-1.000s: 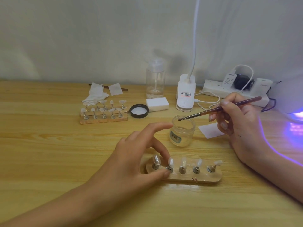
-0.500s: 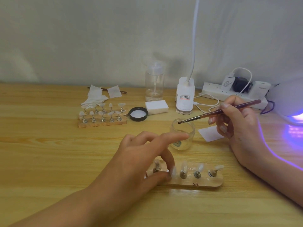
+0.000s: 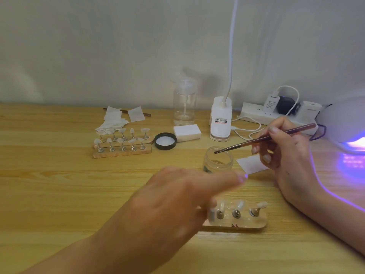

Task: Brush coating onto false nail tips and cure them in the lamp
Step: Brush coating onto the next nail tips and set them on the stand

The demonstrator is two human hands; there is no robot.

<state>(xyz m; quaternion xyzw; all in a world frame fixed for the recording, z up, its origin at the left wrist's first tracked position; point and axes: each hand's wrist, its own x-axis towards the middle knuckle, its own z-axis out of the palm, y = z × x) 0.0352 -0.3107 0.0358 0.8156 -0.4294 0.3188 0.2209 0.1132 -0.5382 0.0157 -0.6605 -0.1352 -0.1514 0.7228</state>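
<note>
The wooden desk is carrying the whole set-up. At its right edge the curing lamp is glowing violet and spilling light over the boards beside it. The left hand, blurred by motion, is reaching across the near middle of the desk and covering the left end of the wooden holder. Its forefinger is pointing out just in front of the jar. Whether the thumb is pinching one of the stands cannot be told from the blur. The right hand, towards the right edge, is pinching the brush in a pen grip, and the bristles are hanging over the open mouth of the jar, which is standing in the middle of the desk just behind the holder. Three nail tips are showing upright on their stands at the holder's right end; the rest are hidden under the hand. As a judgement, loading the brush is the step in hand. The outstretched forefinger is passing close enough to the jar to tip it, the fast left hand could knock the neighbouring stands, and stray lamp light could be thickening coating in the uncovered jar.
</note>
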